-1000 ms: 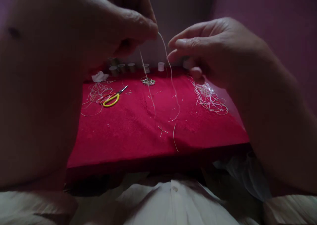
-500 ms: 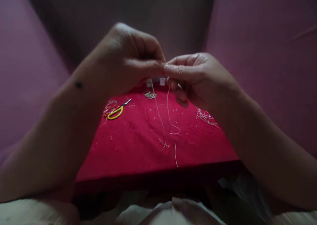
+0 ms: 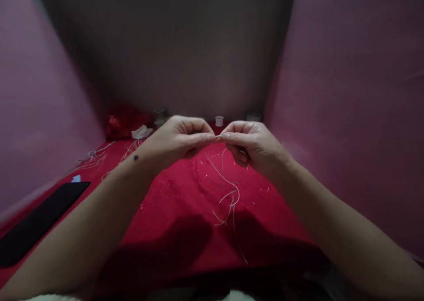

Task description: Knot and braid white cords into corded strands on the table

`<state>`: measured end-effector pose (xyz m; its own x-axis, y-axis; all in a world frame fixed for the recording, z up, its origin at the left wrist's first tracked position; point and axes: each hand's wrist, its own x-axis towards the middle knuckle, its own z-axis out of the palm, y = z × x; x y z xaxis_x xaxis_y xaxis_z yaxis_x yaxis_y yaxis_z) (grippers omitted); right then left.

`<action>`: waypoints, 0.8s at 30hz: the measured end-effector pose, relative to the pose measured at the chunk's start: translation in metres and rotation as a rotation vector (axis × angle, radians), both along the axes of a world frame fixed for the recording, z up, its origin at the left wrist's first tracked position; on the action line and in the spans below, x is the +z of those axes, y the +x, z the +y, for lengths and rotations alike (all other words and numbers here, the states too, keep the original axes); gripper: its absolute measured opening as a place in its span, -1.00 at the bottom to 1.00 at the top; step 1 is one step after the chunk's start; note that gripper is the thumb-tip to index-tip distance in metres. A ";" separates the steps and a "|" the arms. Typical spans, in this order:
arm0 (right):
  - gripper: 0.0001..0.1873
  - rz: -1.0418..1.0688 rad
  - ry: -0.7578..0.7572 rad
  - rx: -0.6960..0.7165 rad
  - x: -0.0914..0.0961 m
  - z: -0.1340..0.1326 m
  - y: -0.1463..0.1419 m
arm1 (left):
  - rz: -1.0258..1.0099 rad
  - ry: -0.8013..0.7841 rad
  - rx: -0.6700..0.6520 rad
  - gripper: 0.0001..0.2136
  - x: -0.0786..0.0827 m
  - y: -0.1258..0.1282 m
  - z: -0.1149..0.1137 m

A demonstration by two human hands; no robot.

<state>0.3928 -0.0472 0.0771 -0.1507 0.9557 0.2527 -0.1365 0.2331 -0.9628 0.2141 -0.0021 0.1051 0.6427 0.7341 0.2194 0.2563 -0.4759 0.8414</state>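
My left hand and my right hand meet fingertip to fingertip above a red cloth. Both pinch a thin pale thread between thumb and forefinger. The thread hangs from the pinch and trails down in loops onto the cloth between my forearms. Short thread clippings lie scattered on the cloth under the hands.
Small white spools stand along the back edge of the cloth, by a dark wall. A white scrap and loose threads lie at the back left. A black flat object rests at the left. Pink walls close in on both sides.
Both hands have moved away from the camera and down toward the cloth, staying pinched together on the thread. The view has tilted, so the scissors and the right thread pile are hidden now.
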 end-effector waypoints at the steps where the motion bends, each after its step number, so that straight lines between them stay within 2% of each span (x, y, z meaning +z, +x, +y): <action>1: -0.85 0.008 -0.006 -0.009 -0.005 0.005 0.001 | -0.004 -0.102 -0.031 -0.81 -0.004 -0.002 0.005; 4: -0.83 0.040 -0.022 -0.042 -0.023 0.018 0.003 | -0.025 -0.427 -0.139 -0.84 -0.016 -0.005 0.016; 7: -0.81 0.079 -0.036 -0.044 -0.043 0.029 0.002 | -0.134 -0.641 -0.196 -0.88 -0.029 -0.002 0.023; 10: -0.79 0.152 -0.058 -0.071 -0.062 0.035 -0.002 | -0.292 -0.700 -0.192 -0.83 -0.047 0.009 0.029; 12: -0.79 0.163 -0.092 -0.128 -0.072 0.037 -0.004 | -0.339 -0.670 -0.173 -0.76 -0.060 0.017 0.033; 15: -0.78 0.078 -0.115 -0.218 -0.082 0.038 -0.004 | -0.242 -0.471 -0.125 -0.70 -0.077 0.026 0.037; 18: -0.73 -0.042 -0.069 -0.277 -0.091 0.039 -0.004 | -0.024 -0.114 -0.060 -0.71 -0.086 0.029 0.036; 21: -0.77 -0.156 0.010 -0.290 -0.096 0.037 -0.005 | 0.207 0.281 -0.023 -0.75 -0.092 0.029 0.033; 24: -0.80 -0.236 0.046 -0.298 -0.097 0.035 -0.006 | 0.406 0.521 -0.012 -0.78 -0.098 0.030 0.031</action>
<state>0.3865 -0.0125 -0.0201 0.0724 0.9550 0.2875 0.1682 0.2724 -0.9474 0.2438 0.0292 0.0072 0.7566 0.5897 0.2824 0.4970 -0.7993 0.3378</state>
